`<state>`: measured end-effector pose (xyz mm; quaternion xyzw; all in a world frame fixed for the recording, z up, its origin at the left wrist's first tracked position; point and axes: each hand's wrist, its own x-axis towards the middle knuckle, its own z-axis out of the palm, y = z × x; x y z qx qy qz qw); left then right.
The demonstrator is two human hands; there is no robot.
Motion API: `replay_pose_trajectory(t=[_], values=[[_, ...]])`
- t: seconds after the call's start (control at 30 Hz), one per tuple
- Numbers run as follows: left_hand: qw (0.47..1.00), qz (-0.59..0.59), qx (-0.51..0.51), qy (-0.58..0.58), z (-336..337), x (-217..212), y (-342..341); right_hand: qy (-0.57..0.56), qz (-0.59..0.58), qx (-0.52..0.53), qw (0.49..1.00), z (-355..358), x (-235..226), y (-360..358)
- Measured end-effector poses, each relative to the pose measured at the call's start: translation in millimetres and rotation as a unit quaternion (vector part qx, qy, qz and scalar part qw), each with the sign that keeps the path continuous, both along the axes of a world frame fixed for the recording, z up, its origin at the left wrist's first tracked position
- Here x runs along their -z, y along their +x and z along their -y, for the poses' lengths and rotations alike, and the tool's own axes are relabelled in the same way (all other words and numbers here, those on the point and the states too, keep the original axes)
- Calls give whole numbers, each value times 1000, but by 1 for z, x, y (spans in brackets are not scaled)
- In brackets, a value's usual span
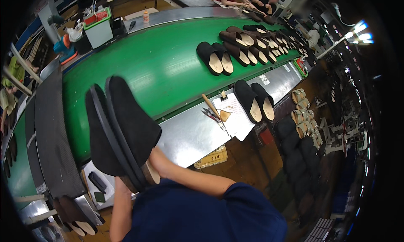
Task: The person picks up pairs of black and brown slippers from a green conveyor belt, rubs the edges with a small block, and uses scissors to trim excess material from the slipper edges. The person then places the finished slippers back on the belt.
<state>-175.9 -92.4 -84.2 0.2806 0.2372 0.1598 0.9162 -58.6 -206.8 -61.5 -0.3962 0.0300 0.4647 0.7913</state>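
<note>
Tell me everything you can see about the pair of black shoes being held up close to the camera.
The pair of black shoes is two backless slip-ons with uppers that look like matte black suede, thin dark soles and tan, cork-like footbeds showing at the heel ends. They are pressed together side by side, tilted with toes up and away, heels low near the person's chest. Both forearms rise to the heel ends, but the shoes hide the hands, so the grip itself cannot be seen. Behind them runs the green conveyor belt.

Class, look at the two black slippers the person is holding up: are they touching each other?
Touching. The head view shows the left slipper and the right slipper pressed together sole to sole, their dark rims meeting along the whole length with no gap.
</note>
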Motion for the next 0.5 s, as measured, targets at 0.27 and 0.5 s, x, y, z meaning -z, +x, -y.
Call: replay_pose_trajectory(t=[0.27,0.5], values=[[992,-90,39,-86,29,-10,10,15,21,5,1000,17,37,-8],[999,10,41,-22,29,-15,7,2,2,-1,1000,20,22,-11]])
